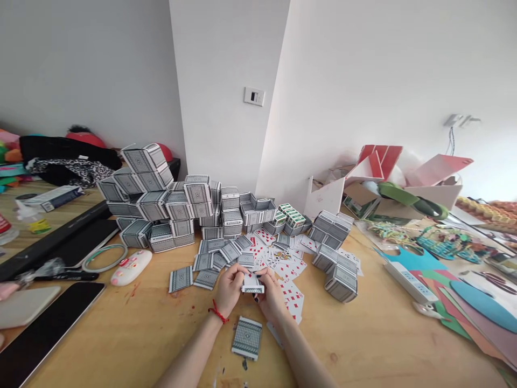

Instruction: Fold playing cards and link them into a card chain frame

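Observation:
Between my two hands is a playing card [253,285] with its near edge folded, white side up. My left hand [231,285] pinches its left side, a red cord bracelet round the wrist. My right hand [270,291] grips the right side with thumb and fingers. On the table just below lies a folded card [247,338], patterned back up. Beyond my hands spread several grey-backed folded cards [218,253] and loose face-up cards [288,267]. Blocks made of folded cards [153,205] are stacked at the back left, with a smaller block group [337,269] at right.
Left of me lie a white mouse [131,268], a coiled cable [104,257] and a dark-screened tablet [52,334]. Green card boxes [291,215] stand near the wall. On the right are a white power strip [411,282], coloured paper [484,304] and an open cardboard box [428,196].

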Demonstrator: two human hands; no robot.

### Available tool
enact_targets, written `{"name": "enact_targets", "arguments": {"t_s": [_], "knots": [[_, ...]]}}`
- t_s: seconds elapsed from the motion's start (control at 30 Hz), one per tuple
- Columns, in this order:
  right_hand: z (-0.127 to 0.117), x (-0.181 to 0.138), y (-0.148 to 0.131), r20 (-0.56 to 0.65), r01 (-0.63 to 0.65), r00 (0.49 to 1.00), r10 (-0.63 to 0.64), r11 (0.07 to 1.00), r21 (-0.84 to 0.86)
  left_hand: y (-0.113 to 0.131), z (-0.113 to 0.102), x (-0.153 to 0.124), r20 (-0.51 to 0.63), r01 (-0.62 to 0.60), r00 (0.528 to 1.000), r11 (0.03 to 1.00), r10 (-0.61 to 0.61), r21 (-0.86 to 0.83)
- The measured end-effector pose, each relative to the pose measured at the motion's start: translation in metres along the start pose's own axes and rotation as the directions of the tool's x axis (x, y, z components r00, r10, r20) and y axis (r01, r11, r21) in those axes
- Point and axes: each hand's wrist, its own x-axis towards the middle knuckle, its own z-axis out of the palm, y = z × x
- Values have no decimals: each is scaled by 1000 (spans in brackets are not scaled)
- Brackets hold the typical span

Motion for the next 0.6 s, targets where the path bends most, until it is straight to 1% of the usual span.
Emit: {"name": "enact_targets", "arguments": {"t_s": [0.13,0.27,0.33,0.43,0.5,0.6], "knots": [[-2,2,1,84,-66,994,63,997,39,-4,0,1,-9,37,999,999,-37,-27],[-3,3,-1,153,-182,973,175,983,32,-1,-1,-1,32,42,999,997,-40,-63],[-4,2,-1,190,-232,955,230,973,-8,2,-1,-2,57,34,998,997,-30,-76],[-8,0,-1,275,-303,910,312,950,-76,6,-2,-4,93,41,995,995,-32,-95],[-10,-1,-1,318,-301,893,319,948,-104,7,-2,-4,105,38,994,995,-28,-92],[-10,-1,-1,341,-235,902,265,964,-127,7,-3,-5,123,30,992,995,-19,-93]]}}
